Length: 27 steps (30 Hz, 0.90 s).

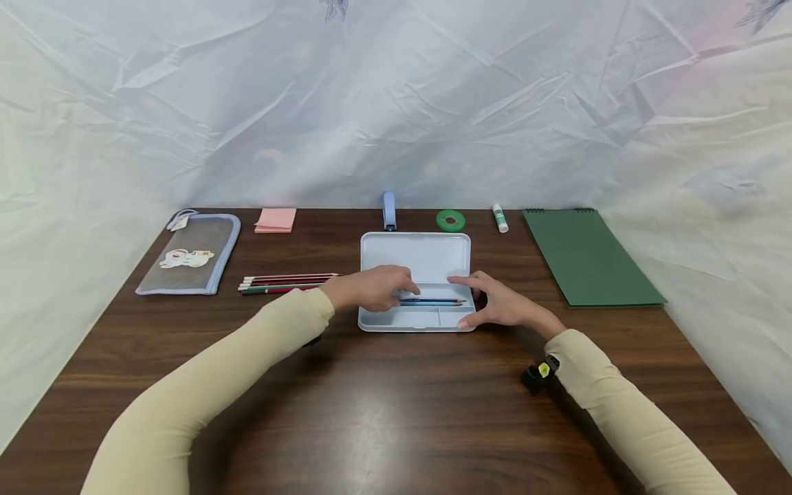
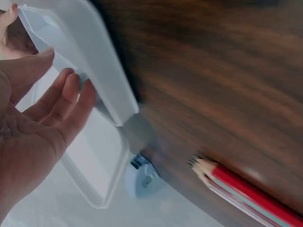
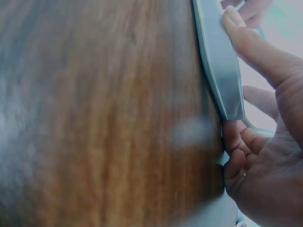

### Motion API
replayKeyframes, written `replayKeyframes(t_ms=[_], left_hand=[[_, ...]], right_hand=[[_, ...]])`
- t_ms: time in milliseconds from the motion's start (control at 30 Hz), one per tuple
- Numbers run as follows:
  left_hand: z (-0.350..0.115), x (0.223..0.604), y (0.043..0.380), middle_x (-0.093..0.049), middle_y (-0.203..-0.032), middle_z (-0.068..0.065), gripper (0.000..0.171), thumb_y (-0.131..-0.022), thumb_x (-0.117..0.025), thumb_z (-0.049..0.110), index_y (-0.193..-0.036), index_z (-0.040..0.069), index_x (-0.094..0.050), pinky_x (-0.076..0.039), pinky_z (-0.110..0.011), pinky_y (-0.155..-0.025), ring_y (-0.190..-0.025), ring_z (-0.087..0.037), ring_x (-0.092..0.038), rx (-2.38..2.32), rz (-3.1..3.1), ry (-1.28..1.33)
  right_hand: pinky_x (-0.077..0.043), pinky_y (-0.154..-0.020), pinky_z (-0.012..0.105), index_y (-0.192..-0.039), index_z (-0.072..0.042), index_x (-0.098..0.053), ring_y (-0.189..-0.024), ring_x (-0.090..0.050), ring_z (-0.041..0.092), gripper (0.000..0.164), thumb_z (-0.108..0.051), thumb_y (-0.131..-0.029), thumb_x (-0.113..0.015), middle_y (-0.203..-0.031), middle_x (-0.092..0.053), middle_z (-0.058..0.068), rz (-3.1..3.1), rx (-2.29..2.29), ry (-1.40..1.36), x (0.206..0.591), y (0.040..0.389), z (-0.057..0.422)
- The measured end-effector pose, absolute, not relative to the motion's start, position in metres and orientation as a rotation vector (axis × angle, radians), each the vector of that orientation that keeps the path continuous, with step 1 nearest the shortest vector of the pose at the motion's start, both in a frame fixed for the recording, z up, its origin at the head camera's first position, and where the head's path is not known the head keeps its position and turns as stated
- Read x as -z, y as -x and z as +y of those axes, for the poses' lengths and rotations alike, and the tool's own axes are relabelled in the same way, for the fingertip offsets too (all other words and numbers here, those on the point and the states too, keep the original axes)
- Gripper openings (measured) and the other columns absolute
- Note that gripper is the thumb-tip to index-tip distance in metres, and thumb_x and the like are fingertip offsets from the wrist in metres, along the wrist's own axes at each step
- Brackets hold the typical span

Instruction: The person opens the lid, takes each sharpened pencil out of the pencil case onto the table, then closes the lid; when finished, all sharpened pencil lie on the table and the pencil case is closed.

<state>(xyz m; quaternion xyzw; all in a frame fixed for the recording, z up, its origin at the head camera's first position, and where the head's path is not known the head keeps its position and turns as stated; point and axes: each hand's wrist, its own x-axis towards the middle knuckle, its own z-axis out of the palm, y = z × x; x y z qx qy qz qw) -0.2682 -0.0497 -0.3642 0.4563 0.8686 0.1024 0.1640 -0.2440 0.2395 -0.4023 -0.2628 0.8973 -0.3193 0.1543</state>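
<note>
Right hand point(image 1: 502, 304) grips the white case's point(image 1: 402, 319) end, presumably steadying it on the table point(image 1: 371, 399); your left hand point(image 1: 376, 287) reaches in, fingers loosely parted (no pinch showing), over the pencils point(image 1: 441, 301) lying lengthwise, probably for fit.

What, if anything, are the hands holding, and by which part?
The right hand holds the open case by its right end; whether the left hand grips anything cannot be told.

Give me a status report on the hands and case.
Left hand over open case, pencils inside. Right hand holding its right end. No obstruction visible.
</note>
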Motion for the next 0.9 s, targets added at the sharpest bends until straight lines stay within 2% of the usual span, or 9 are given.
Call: replayKeyframes(t_ms=[167,300,567,900], left_hand=[[-0.038,0.364,0.269,-0.067,-0.124,-0.013,0.041,-0.092,-0.056,-0.006,-0.132,0.004,-0.065,-0.047,-0.038,-0.104,-0.116,-0.023,-0.062,-0.239,2.455,-1.275],[-0.032,0.364,0.269,-0.069,-0.122,-0.01,0.044,-0.092,-0.055,-0.006,-0.133,0.007,-0.064,-0.049,-0.037,-0.101,-0.108,-0.02,-0.062,-0.218,2.429,-1.274],[-0.029,0.362,0.275,-0.064,-0.105,-0.007,0.056,-0.091,-0.052,-0.01,-0.143,0.009,-0.055,-0.047,-0.031,-0.089,-0.091,-0.016,-0.052,-0.271,2.345,-1.223],[-0.03,0.362,0.282,-0.062,-0.092,-0.006,0.05,-0.087,-0.058,-0.011,-0.132,0.01,-0.066,-0.043,-0.024,-0.076,-0.079,-0.014,-0.05,-0.387,2.302,-1.234]], right_hand=[[-0.04,-0.085,0.039,-0.153,-0.009,-0.04,-0.099,-0.044,0.025,0.086,-0.03,-0.081,-0.083,-0.117,-0.047,0.016,2.572,0.917,0.748,0.403,0.244,0.24],[-0.041,-0.088,0.041,-0.153,-0.009,-0.04,-0.103,-0.045,0.026,0.086,-0.03,-0.081,-0.083,-0.123,-0.048,0.018,2.572,0.919,0.75,0.403,0.244,0.24],[-0.038,-0.084,0.039,-0.152,-0.01,-0.041,-0.1,-0.043,0.024,0.086,-0.031,-0.081,-0.083,-0.115,-0.047,0.015,2.578,0.912,0.751,0.404,0.244,0.239],[-0.038,-0.084,0.04,-0.152,-0.01,-0.041,-0.1,-0.043,0.025,0.085,-0.031,-0.081,-0.083,-0.115,-0.047,0.015,2.581,0.912,0.746,0.403,0.244,0.239]])
